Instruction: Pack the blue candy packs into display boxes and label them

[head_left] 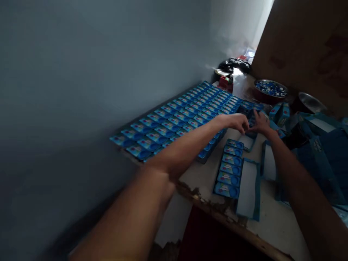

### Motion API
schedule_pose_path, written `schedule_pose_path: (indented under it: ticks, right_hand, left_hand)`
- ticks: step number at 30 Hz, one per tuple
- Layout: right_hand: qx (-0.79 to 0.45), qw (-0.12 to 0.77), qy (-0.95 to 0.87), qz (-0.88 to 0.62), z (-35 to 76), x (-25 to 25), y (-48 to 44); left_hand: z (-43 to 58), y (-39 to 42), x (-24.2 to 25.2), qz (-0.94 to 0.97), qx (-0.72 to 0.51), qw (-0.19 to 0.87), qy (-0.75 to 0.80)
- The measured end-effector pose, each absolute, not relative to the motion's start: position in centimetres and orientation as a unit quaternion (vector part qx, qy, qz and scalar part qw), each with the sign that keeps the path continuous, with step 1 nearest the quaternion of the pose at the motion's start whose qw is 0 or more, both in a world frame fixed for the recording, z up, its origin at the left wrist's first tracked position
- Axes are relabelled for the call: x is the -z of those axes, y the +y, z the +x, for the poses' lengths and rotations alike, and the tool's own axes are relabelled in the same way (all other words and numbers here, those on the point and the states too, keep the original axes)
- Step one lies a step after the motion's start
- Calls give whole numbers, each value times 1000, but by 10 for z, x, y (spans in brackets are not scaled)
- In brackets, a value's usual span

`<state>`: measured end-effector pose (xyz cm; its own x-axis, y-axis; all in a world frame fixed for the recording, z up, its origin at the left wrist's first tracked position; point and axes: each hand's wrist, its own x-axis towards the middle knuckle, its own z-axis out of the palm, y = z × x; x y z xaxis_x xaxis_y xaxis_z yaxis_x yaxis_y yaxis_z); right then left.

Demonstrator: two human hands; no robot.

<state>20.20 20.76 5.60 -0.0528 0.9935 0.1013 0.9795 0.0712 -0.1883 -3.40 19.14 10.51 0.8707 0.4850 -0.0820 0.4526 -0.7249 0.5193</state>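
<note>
Both hands meet at the far side of the table, over a group of small blue boxes (pixel 252 122). My left hand (pixel 239 122) bends down at the wrist, its fingers curled against the near left side of these boxes. On their right side is my right hand (pixel 261 123), with thumb and fingers apart around them. The hands partly hide what they grip. Below them lies an open blue carton (pixel 247 142) with a white inside. Nearer to me, a row of small blue boxes (pixel 230 168) lies beside another open carton (pixel 248 188).
Many blue boxes (pixel 171 123) stand in long rows along the wall. Blue cartons (pixel 320 159) pile up at the right. Behind are a bowl of small blue and white pieces (pixel 271 88) and a metal bowl (pixel 311 102). The table's front edge (pixel 217 210) is chipped.
</note>
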Motion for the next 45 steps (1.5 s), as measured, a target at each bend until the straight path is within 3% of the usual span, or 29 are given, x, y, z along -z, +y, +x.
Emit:
schedule_pose_path:
  ticks: [3,5,8,13,18,30,36,40,45]
  right_hand:
    - [-12,305,-707,-638,163,-83,173]
    - [-8,341,-739,-581,112,-96,129]
    - [12,242,-818,-522,20,-91,59]
    - [2,96,-819,-566,-61,-38,3]
    - [19,103,-806,-582,-62,-10,-5]
    - [-6,101,-798,-593,-68,-34,-12]
    - [-32,42,-783,-620,-72,-38,9]
    - [-50,33,-791,-608,-59,-52,10]
    - [-30,125,-822,-554,-34,-100,-18]
  left_hand:
    - [-114,162,-150,927,-111,199,297]
    - [-165,129,-166,906,-133,178,361]
    - [-212,76,-162,870,-152,155,442]
    - [-234,5,-124,861,-178,113,463]
    - [-258,-45,-105,863,-202,24,462]
    - [-253,-110,-46,855,-257,33,448]
    - [-237,-142,-24,836,-306,-17,455]
    - [-164,-192,-3,840,-408,45,356]
    - [-65,-228,25,826,-485,121,261]
